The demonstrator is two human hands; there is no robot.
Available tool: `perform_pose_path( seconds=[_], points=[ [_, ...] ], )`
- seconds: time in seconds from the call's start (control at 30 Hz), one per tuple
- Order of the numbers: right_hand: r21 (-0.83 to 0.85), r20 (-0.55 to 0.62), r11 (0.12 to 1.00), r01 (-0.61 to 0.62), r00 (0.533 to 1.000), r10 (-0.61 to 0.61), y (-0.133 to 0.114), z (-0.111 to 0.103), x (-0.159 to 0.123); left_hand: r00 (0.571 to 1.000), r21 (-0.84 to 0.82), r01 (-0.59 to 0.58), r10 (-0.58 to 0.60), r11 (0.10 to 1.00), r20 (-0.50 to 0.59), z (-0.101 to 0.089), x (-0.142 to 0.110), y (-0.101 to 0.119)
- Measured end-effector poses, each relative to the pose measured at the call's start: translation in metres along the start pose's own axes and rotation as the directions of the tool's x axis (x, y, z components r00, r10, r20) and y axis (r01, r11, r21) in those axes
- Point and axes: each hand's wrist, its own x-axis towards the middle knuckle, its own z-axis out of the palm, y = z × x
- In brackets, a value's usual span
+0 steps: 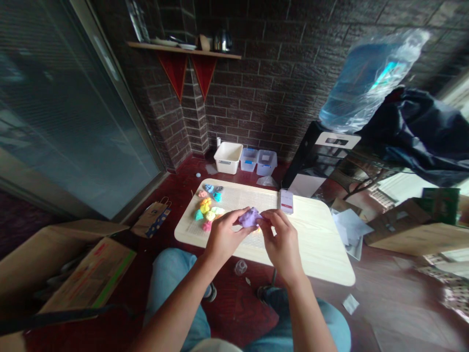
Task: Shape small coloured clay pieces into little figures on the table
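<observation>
A dark brick wall (264,93) spans the far side, with a glass door (73,107) at the left. A pale, round-cornered table (315,244) stands before the seated person's knees (172,266). Far right of it, a water dispenser (308,183) carries a big blue bottle (359,83) wrapped in clear plastic. A cardboard box (91,274) sits near left on the floor. Between table and wall are a white bin (227,159) and, to its right, two clear tubs (266,162).

Over the table's near middle, the left hand (227,232) curls part-way, thumb and fingers around the left side of a purple lump (249,218); the right hand (282,239) pinches its right end with thumb and fingertips. The lump looks like soft clay, though blur hides its surface. Beyond the right hand, a phone (286,201) lies at the table's far edge. Smaller lumps cluster at the table's left: yellow (205,204), green (198,215), pink (207,226), blue (208,187) and others.
</observation>
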Motion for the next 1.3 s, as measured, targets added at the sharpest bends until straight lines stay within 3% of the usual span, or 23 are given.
perform_pose_path(
  seconds=[0.17, 0.27, 0.5, 0.67, 0.8, 0.93, 1.03, 1.13, 1.2, 1.3],
  points=[
    [0.119, 0.014, 0.988, -0.097, 0.995, 0.096, 0.003, -0.002, -0.001, 0.997, -0.108, 0.076, -0.076, 0.991, 0.006, 0.001, -0.001, -0.004],
    [0.152, 0.045, 0.979, -0.137, 0.99, 0.132, 0.003, -0.005, -0.001, 0.998, -0.072, 0.055, -0.055, 0.996, -0.001, -0.001, -0.001, -0.003],
    [0.037, 0.052, 0.999, -0.01, 0.999, 0.009, -0.006, -0.007, 0.003, 0.993, 0.133, -0.118, 0.118, 0.984, 0.008, -0.006, -0.001, 0.007],
    [-0.003, 0.035, 1.0, 0.017, 0.999, -0.017, -0.005, -0.006, 0.002, 0.962, 0.182, -0.268, 0.252, 0.946, 0.109, -0.005, -0.001, 0.013],
    [0.03, 0.002, 1.0, 0.011, 1.0, -0.011, -0.005, -0.006, 0.001, 0.934, 0.159, -0.354, 0.34, 0.922, 0.108, -0.003, 0.0, 0.013],
    [0.212, -0.034, 0.97, -0.118, 0.991, 0.128, 0.001, -0.003, 0.0, 0.971, 0.08, -0.233, 0.228, 0.969, 0.063, 0.0, -0.001, 0.014],
    [0.453, -0.011, 0.863, -0.225, 0.966, 0.258, 0.008, 0.002, -0.001, 0.996, -0.051, -0.07, 0.073, 0.996, 0.05, 0.002, -0.001, 0.014],
    [0.603, 0.039, 0.749, -0.274, 0.948, 0.315, 0.015, 0.002, -0.001, 0.996, -0.195, 0.064, -0.05, 0.979, 0.079, 0.003, 0.0, 0.012],
    [0.606, 0.08, 0.738, -0.296, 0.946, 0.314, 0.017, -0.001, 0.001, 0.991, -0.24, 0.111, -0.088, 0.964, 0.105, 0.002, 0.001, 0.011],
    [0.49, 0.134, 0.817, -0.304, 0.952, 0.275, 0.015, -0.009, 0.004, 0.988, -0.227, 0.109, -0.081, 0.968, 0.129, -0.002, 0.003, 0.01]
  ],
)
